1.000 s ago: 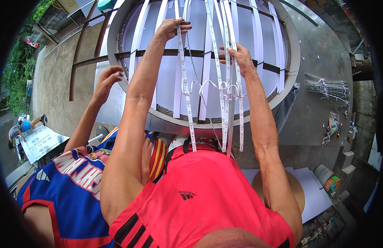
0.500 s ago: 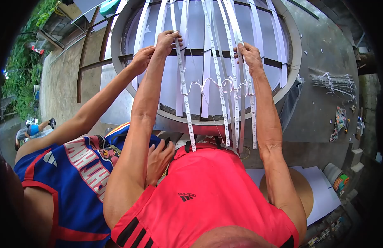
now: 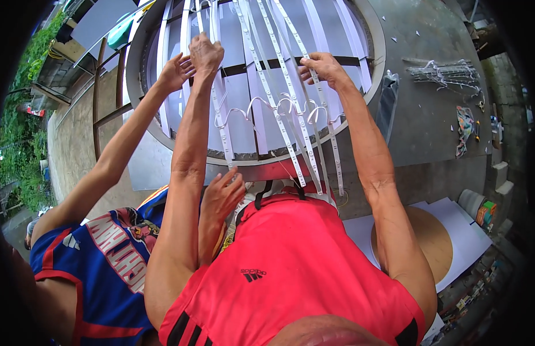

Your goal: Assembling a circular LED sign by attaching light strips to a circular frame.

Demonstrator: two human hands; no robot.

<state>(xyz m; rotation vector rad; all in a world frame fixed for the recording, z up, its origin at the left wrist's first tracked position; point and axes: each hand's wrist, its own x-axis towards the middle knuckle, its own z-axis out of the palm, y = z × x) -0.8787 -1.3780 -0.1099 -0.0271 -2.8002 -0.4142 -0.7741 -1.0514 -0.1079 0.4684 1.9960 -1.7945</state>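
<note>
My left hand (image 3: 206, 55) is closed around the leftmost LED light strip (image 3: 220, 115), which runs down past the wrist. Over on the right, my right hand (image 3: 325, 69) pinches another LED light strip (image 3: 331, 134) between thumb and fingers. Between them hang more LED strips (image 3: 279, 57), joined across by looping white wires (image 3: 255, 102). All lie over a large round metal frame (image 3: 378, 55) with a pale panel and dark crossbars inside. A co-worker's hand (image 3: 176, 72) is open beside my left hand. The co-worker's other hand (image 3: 223, 193) is near the leftmost strip's lower end.
A bundle of wired strips (image 3: 443, 73) lies on the grey table (image 3: 417, 121) at right, near a patterned cloth (image 3: 465, 130). White sheets and a brown disc (image 3: 414, 245) sit lower right. The co-worker in blue (image 3: 106, 259) is close at my left. Dark metal bars (image 3: 109, 86) stand beyond.
The view has shifted, so the frame sits farther left. The co-worker's lower hand has risen toward the leftmost strip's end, and the other has spread its fingers. Both my hands keep hold of strips.
</note>
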